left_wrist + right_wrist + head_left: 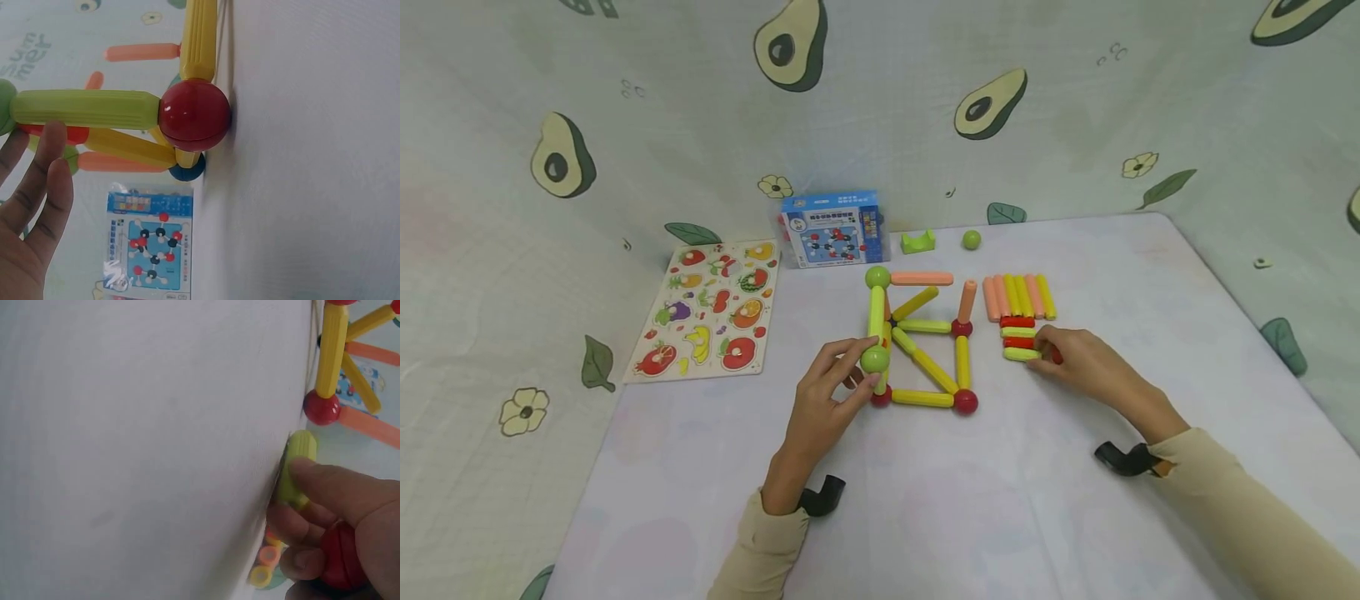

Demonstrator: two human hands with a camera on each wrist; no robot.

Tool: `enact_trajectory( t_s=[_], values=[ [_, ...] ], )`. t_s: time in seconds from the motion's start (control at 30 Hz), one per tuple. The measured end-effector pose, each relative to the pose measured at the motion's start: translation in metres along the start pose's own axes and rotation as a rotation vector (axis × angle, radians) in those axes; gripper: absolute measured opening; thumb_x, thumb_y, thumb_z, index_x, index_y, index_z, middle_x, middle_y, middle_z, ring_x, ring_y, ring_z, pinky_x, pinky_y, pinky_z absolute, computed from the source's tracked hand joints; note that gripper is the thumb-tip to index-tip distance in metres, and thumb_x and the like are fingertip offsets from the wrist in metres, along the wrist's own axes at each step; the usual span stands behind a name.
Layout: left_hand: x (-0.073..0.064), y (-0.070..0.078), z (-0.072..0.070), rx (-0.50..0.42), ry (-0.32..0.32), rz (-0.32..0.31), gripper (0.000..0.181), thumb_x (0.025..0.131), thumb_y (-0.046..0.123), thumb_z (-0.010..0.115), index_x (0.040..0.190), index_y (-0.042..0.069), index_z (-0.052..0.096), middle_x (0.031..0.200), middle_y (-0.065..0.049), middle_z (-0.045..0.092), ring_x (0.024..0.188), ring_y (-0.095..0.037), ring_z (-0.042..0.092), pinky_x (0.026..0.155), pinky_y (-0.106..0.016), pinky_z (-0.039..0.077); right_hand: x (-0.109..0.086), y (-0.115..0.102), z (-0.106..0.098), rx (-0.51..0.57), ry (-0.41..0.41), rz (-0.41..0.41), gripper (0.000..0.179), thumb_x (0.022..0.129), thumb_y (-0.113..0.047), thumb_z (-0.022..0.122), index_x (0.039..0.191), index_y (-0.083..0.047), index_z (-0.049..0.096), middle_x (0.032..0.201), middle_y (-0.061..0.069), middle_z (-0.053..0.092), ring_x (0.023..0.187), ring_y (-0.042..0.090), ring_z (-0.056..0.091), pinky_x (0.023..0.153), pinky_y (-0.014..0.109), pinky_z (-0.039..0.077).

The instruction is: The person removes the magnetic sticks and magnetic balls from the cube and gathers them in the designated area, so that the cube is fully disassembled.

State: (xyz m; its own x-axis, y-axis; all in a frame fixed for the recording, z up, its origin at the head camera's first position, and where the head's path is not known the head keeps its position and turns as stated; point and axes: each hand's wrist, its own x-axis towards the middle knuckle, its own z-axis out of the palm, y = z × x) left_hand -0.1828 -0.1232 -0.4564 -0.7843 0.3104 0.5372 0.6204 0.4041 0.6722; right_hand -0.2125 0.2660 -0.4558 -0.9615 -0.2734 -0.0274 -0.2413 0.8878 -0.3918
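A frame of plastic sticks and balls [922, 399] stands mid-table. My left hand [827, 392] pinches the light-green ball [875, 360] at its upper near corner, index finger and thumb on either side. In the left wrist view, fingers [50, 181] lie against the upright light-green stick [87, 107], above a red ball [195, 115]. My right hand [1086, 367] has thumb and index finger on the nearest light-green stick [1021, 354] of a short row. Its other fingers curl round a red ball [342, 556], held against the palm.
Behind that row lie orange and yellow sticks [1017, 297]. A boxed molecule set [832, 231] stands at the back, near a green curved piece [918, 242] and a loose green ball [972, 240]. A fruit picture board [707, 312] lies at left.
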Motion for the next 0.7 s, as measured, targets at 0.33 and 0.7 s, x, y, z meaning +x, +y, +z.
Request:
enact_trajectory(
  t_s=[0.33, 0.7],
  values=[
    [0.000, 0.000, -0.001, 0.003, 0.001, -0.003, 0.050, 0.094, 0.017, 0.072, 0.142, 0.021, 0.058, 0.131, 0.001, 0.054, 0.087, -0.018, 0.060, 0.072, -0.028, 0.053, 0.004, 0.003, -0.007, 0.227, 0.129, -0.038, 0.041, 0.090, -0.001, 0.065, 0.117, 0.003, 0.035, 0.096, 0.014, 0.047, 0.083, 0.026, 0.047, 0.064, 0.020, 0.039],
    [-0.002, -0.002, 0.001, 0.010, 0.001, -0.012, 0.053, 0.092, 0.015, 0.074, 0.142, 0.022, 0.058, 0.132, 0.002, 0.053, 0.088, -0.012, 0.058, 0.071, -0.030, 0.054, 0.040, -0.007, -0.043, 0.119, 0.241, -0.125, 0.043, 0.096, -0.012, 0.068, 0.135, -0.003, 0.050, 0.128, 0.016, 0.053, 0.097, 0.027, 0.058, 0.081, 0.045, 0.057]
  ],
)
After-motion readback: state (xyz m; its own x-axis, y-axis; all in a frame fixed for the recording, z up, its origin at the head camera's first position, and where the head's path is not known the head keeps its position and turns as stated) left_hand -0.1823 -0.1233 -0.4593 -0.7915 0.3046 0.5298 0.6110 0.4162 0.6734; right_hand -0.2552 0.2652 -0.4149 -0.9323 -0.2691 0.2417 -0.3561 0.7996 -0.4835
